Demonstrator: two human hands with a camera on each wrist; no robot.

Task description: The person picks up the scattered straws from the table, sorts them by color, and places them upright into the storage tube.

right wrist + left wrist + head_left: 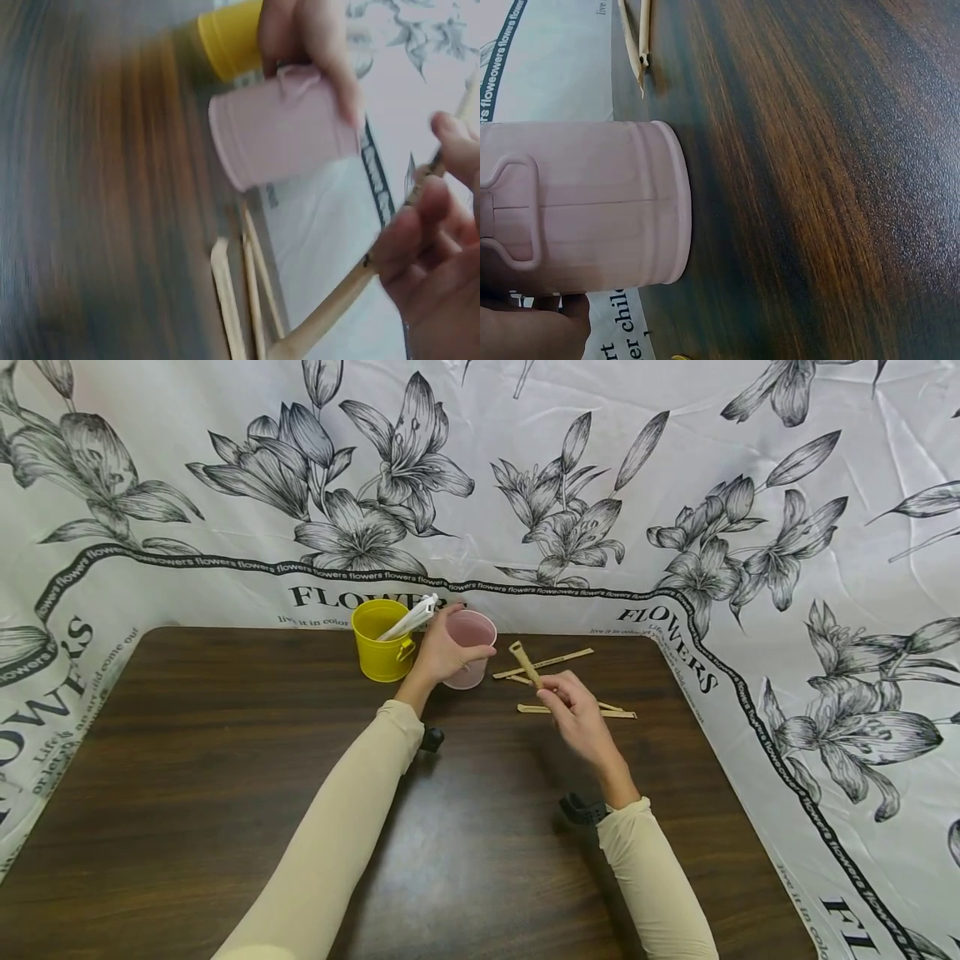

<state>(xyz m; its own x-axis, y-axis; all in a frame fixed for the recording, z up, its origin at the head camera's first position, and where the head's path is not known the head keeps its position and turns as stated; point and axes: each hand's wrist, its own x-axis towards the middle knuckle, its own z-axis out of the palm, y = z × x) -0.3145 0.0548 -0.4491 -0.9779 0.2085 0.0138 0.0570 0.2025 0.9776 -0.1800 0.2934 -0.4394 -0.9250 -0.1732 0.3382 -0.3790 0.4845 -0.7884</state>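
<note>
My left hand (437,653) grips a small pink bucket (472,667) at its upper part, with the thumb across the near side. In the left wrist view the bucket's wall and side handle (534,217) show, and it stands on the table. To the right, my right hand (579,714) pinches a slim tan stick-like packet (525,664), tilted and held above the table. Dark marks show on it in the right wrist view, where it runs between thumb and fingers (405,247). Several similar tan packets (555,661) lie crossed on the table beneath it.
A yellow bucket (382,662) stands left of the pink one, with white wrapped sticks (408,617) leaning in it. The dark wooden table (225,793) ends at a white flower-printed cloth (525,552) at the back and sides.
</note>
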